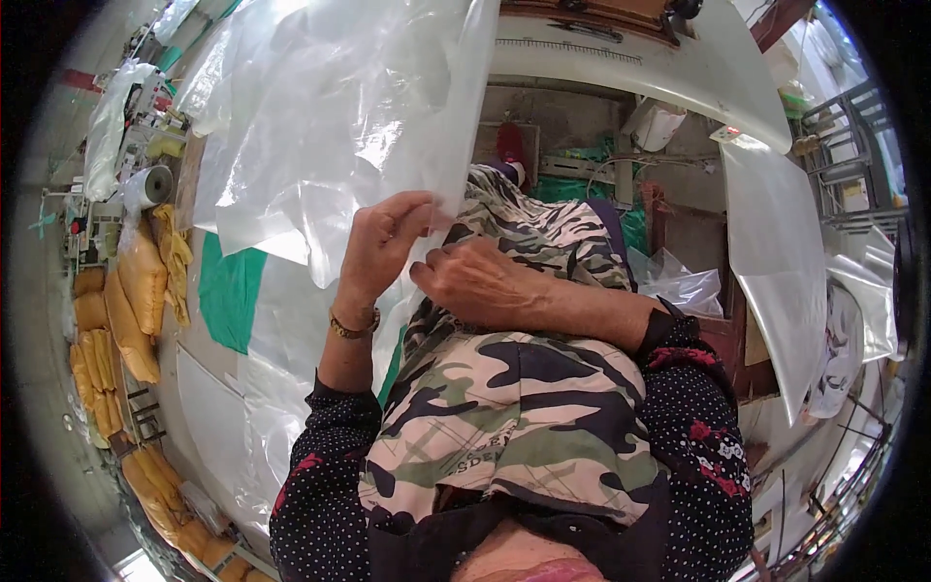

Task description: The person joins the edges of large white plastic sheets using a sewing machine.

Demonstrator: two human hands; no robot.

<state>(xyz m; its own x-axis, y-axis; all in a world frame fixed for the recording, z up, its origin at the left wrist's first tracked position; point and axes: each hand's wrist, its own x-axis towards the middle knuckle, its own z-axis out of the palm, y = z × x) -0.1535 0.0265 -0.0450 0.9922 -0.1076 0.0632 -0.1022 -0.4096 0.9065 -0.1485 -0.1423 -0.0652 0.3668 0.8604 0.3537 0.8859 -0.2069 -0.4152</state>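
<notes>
My left hand (380, 242) pinches the lower edge of a large clear plastic bag (339, 126) that hangs up in front of me. Just right of it, my right hand (477, 281) has its fingers closed at the same bag edge. Both hands meet above my lap, which is covered by a camouflage-patterned cloth (504, 388). A gold bracelet sits on my left wrist. The bag's upper part spreads over the table at the top left.
More clear plastic sheets (776, 262) lie on a white table (679, 68) to the right. Yellow stuffed bags (136, 291) are stacked along the left. A green sheet (231, 291) shows under plastic at left. A metal rack (853, 145) stands at the far right.
</notes>
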